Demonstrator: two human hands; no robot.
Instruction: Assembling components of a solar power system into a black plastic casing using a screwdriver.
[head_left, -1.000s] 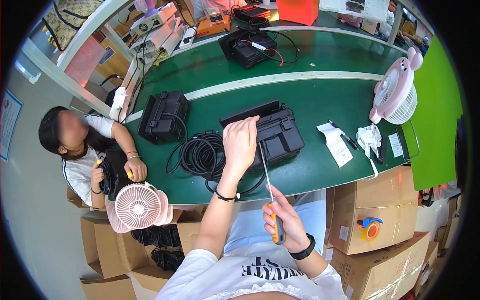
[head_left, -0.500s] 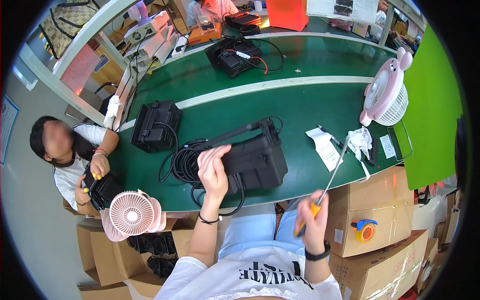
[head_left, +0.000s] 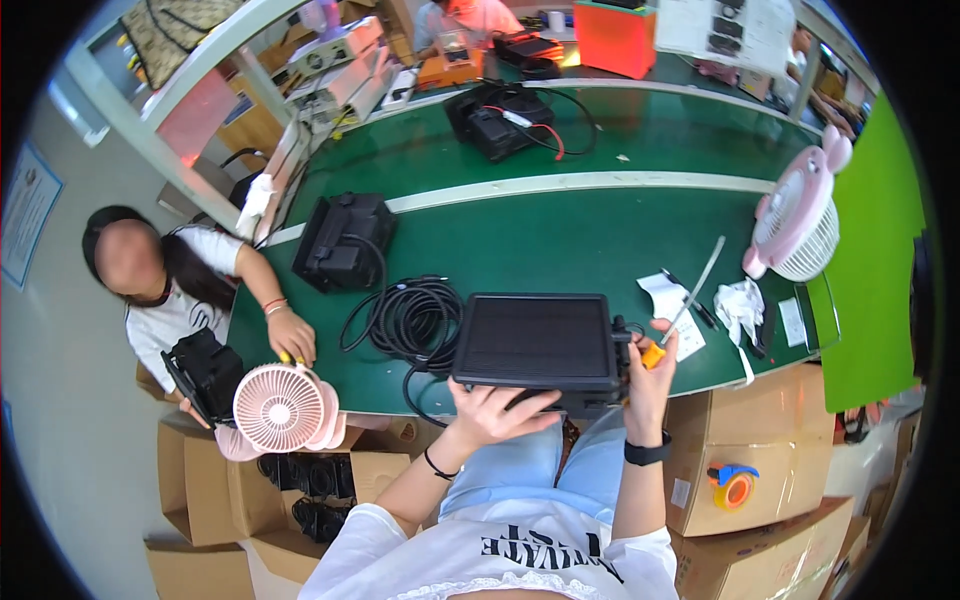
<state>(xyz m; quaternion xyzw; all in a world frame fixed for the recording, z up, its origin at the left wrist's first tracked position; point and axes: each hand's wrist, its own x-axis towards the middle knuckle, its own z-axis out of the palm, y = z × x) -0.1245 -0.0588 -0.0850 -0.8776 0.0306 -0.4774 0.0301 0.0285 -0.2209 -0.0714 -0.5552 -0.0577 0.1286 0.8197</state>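
Note:
A black box-shaped device with a flat dark rectangular panel [head_left: 537, 340] faces up at the front edge of the green table. My left hand [head_left: 500, 412] grips its lower left edge, the thumb and fingers partly beneath it. My right hand [head_left: 648, 385] is at the right side of the device, closed round a screwdriver [head_left: 704, 282] with an orange-yellow handle. Its shaft points up and to the right, away from the device. Some fingers of that hand appear to touch the device's edge. A coil of black cable [head_left: 408, 325] lies just left of the device.
Another black device [head_left: 342, 243] stands left on the table [head_left: 560, 235], one more [head_left: 498, 118] beyond the white strip. Pink fans stand at right [head_left: 795, 215] and front left [head_left: 280, 408]. Paper [head_left: 672, 305] and crumpled tissue [head_left: 740, 305] lie right. A co-worker [head_left: 195, 275] handles a black device.
The device has been turned so its flat panel faces up. My left hand has moved to its lower edge; my right hand has brought the screwdriver up beside it.

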